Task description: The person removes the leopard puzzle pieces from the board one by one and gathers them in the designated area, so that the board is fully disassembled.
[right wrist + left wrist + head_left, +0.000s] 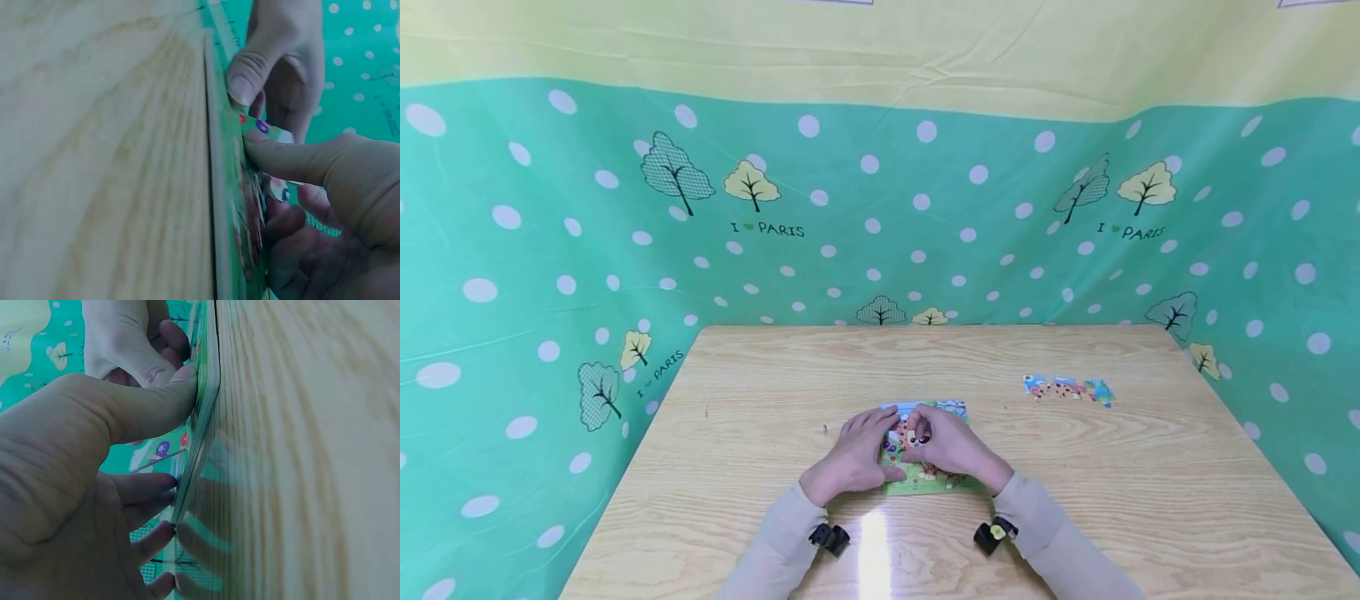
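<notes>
A jigsaw puzzle board (pixel 925 483) with a green printed field lies on the table before me. My left hand (pixel 859 454) rests along its left side, fingers extended by the edge and thumb on the near left part. In the left wrist view, those fingertips touch the board's edge. Over the board, my right hand (pixel 953 443) has its thumb and curled fingers around a puzzle piece (pixel 279 134) printed with purple and red flowers. That piece stands tilted off the board. The right fingers partly hide a printed spotted animal face (pixel 913 437).
Several loose puzzle pieces (pixel 1060 390), blue and spotted pink, lie together at the back right of the wooden table (pixel 760 375). A tiny object (pixel 825 429) sits left of the board. A green dotted curtain (pixel 850 250) hangs behind and at both sides.
</notes>
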A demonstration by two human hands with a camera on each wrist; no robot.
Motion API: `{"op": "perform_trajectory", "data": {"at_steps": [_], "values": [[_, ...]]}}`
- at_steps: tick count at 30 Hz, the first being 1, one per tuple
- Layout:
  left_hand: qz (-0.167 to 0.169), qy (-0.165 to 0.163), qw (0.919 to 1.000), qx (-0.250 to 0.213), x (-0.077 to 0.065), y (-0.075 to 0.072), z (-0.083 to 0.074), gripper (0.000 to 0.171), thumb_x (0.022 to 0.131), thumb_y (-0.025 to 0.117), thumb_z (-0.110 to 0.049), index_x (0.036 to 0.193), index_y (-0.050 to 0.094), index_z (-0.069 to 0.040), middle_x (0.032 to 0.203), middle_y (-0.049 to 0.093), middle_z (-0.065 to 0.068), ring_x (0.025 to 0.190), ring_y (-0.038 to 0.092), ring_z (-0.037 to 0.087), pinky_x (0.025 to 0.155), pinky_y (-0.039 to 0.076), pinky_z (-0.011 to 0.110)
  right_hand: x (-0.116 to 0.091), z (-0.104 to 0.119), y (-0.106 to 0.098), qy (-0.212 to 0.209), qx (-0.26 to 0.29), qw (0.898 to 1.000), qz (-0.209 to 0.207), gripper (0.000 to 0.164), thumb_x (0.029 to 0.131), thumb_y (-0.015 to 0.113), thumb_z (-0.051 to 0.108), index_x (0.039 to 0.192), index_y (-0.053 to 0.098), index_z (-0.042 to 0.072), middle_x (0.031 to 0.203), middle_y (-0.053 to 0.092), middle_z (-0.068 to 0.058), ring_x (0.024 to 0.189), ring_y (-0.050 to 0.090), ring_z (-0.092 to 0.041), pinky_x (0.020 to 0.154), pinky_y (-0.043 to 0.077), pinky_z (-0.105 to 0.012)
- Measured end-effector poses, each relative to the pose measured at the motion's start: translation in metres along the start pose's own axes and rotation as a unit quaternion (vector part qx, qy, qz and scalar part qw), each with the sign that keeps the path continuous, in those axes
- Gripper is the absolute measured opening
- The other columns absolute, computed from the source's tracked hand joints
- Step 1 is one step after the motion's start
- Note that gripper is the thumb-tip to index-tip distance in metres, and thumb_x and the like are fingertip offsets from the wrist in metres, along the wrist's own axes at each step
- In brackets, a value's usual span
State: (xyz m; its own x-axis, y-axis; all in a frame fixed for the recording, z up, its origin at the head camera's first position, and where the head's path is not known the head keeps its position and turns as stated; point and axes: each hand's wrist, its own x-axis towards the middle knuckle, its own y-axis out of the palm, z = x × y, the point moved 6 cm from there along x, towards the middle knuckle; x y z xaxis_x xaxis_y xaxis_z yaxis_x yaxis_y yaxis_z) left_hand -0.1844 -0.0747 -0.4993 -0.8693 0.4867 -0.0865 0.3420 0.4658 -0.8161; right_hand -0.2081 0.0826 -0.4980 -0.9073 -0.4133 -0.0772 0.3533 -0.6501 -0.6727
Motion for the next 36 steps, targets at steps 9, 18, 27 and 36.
{"op": "perform_trajectory", "data": {"at_steps": [9, 18, 27, 36], "values": [[0.003, -0.006, 1.0000, 0.000, 0.000, 0.001, 0.000, 0.094, 0.086, 0.087, -0.039, 0.161, 0.042, -0.003, 0.174, 0.034, 0.013, 0.161, 0.028, 0.042, 0.133, 0.017, 0.065, 0.001, -0.008, -0.009, -0.046, 0.060, 0.997, 0.024, 0.009, 0.105, 0.067, 0.017, 0.107, 0.073, 0.010, 0.096, 0.072, -0.001, 0.088, 0.064, -0.013, 0.077, 0.054, -0.024], [0.004, -0.005, 1.0000, 0.002, 0.000, 0.002, 0.001, 0.094, 0.087, 0.086, -0.039, 0.162, 0.042, -0.003, 0.174, 0.034, 0.013, 0.161, 0.028, 0.042, 0.133, 0.018, 0.065, -0.001, -0.013, -0.011, -0.046, 0.065, 0.997, 0.024, 0.012, 0.105, 0.068, 0.019, 0.106, 0.079, 0.014, 0.096, 0.074, 0.002, 0.085, 0.063, -0.010, 0.075, 0.053, -0.024], [0.005, -0.008, 0.9999, 0.005, 0.001, 0.003, 0.002, 0.093, 0.088, 0.086, -0.039, 0.162, 0.041, -0.005, 0.174, 0.034, 0.012, 0.161, 0.028, 0.041, 0.133, 0.018, 0.064, -0.006, -0.009, -0.011, -0.060, 0.080, 0.994, 0.037, 0.014, 0.106, 0.066, 0.018, 0.106, 0.078, 0.012, 0.099, 0.074, -0.002, 0.085, 0.062, -0.011, 0.077, 0.053, -0.023], [0.002, -0.012, 0.9999, 0.001, 0.001, 0.002, 0.002, 0.095, 0.086, 0.087, -0.038, 0.162, 0.042, -0.004, 0.174, 0.035, 0.012, 0.161, 0.028, 0.041, 0.133, 0.018, 0.065, -0.006, -0.017, -0.013, -0.032, 0.125, 0.991, 0.037, 0.023, 0.107, 0.065, 0.025, 0.116, 0.076, 0.007, 0.107, 0.074, -0.007, 0.086, 0.063, -0.014, 0.074, 0.053, -0.023]]}}
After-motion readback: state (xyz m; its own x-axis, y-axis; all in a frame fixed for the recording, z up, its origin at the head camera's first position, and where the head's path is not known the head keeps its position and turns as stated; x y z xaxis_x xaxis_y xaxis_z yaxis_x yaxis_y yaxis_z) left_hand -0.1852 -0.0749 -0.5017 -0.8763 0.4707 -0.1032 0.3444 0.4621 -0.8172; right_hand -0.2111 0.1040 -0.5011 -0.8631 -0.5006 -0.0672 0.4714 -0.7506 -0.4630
